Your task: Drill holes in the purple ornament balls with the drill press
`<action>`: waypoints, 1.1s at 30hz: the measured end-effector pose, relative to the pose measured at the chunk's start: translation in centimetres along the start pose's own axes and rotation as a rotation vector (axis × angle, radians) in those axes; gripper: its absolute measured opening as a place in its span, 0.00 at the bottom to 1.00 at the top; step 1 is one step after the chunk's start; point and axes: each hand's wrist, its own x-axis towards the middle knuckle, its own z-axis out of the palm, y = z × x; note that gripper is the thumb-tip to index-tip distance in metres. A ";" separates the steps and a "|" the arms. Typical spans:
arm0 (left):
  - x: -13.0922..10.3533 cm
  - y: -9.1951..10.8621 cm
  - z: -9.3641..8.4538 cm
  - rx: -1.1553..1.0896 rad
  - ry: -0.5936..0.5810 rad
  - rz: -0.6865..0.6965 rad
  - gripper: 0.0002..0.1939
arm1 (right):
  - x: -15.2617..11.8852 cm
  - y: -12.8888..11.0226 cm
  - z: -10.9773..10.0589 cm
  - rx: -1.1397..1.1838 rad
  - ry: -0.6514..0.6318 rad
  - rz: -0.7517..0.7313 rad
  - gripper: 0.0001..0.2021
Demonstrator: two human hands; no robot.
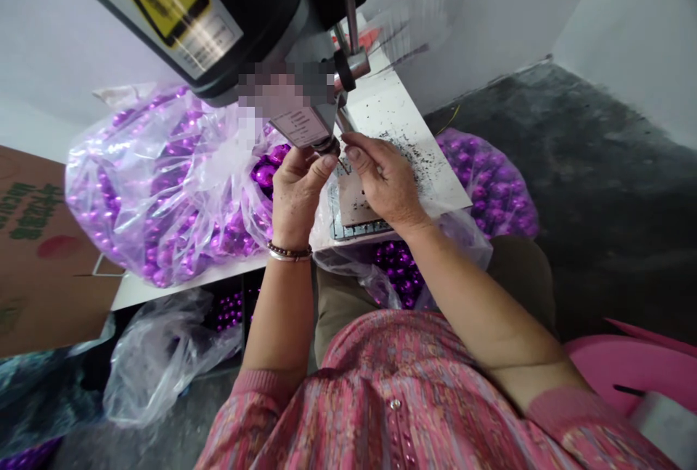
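A black and grey bench machine [261, 12] with a yellow warning label leans over the white worktop [381, 103]. My left hand [299, 183] has its thumb and fingers closed around the dark chuck at the machine's lower end. A thin bit [344, 165] sticks out below the chuck. Just right of the bit is my right hand [384, 176], thumb and forefinger brought close together; whether something small lies between them is hidden. Under the hands lies a flat board [356, 212] on a metal base, scattered with dark bits.
A large clear bag of shiny purple balls [163, 187] stands on the left, near a cardboard box [49, 259]. Another purple-filled bag [484, 183] is to the right. Clear plastic [157, 361] hangs below the worktop. A pink seat [632, 375] is at lower right.
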 end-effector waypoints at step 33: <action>-8.1 -7.1 -5.5 1.003 0.158 -0.387 0.23 | -3.0 5.8 -7.0 0.026 0.151 0.485 0.29</action>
